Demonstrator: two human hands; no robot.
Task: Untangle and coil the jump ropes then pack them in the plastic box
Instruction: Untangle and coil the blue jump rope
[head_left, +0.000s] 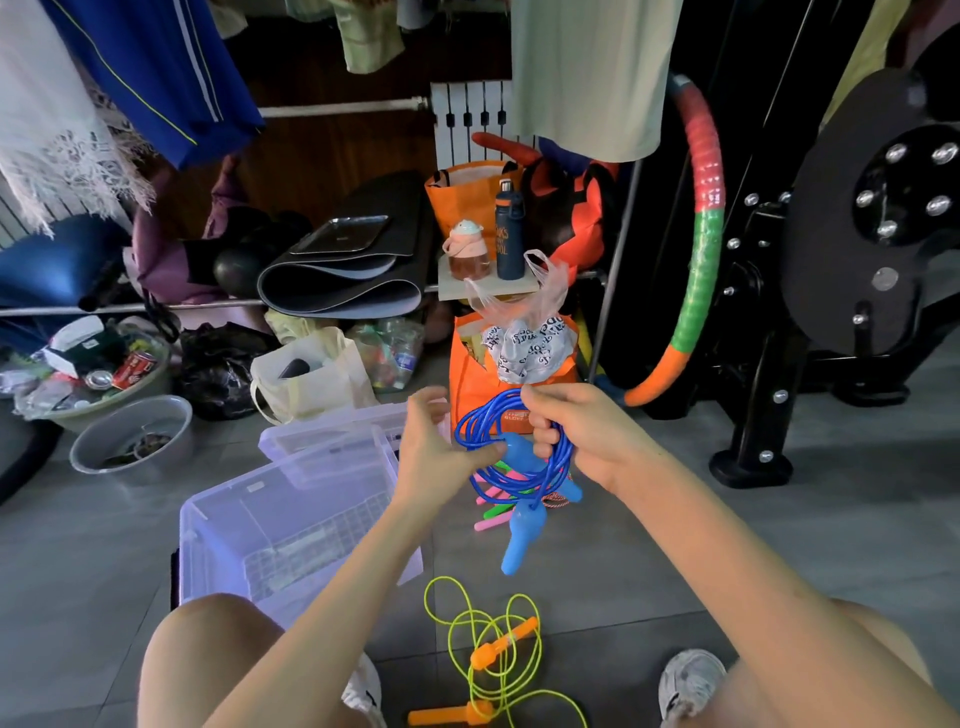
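Fingers (543, 435) of the right hand (576, 426) are curled tight round one side of the blue jump rope (470, 423). It hangs in mid-air as a loose coil, with one blue handle (522, 540) dangling off the bottom. The left hand (431, 452) sits at the coil's 9 o'clock, fingers loose and half spread, one tip just touching the rope and not really gripping.

The plastic box (291, 519) is open on the floor at roughly 8 o'clock from the coil. A yellow-green rope (467, 623) lies sprawled at 6 o'clock, and some pink and green handles (493, 501) poke out just behind the coil.

My worry is that the loops are only pinned on one side, so they could spring apart on the way to the box. That dangling handle also looks likely to snag the stuff behind it.
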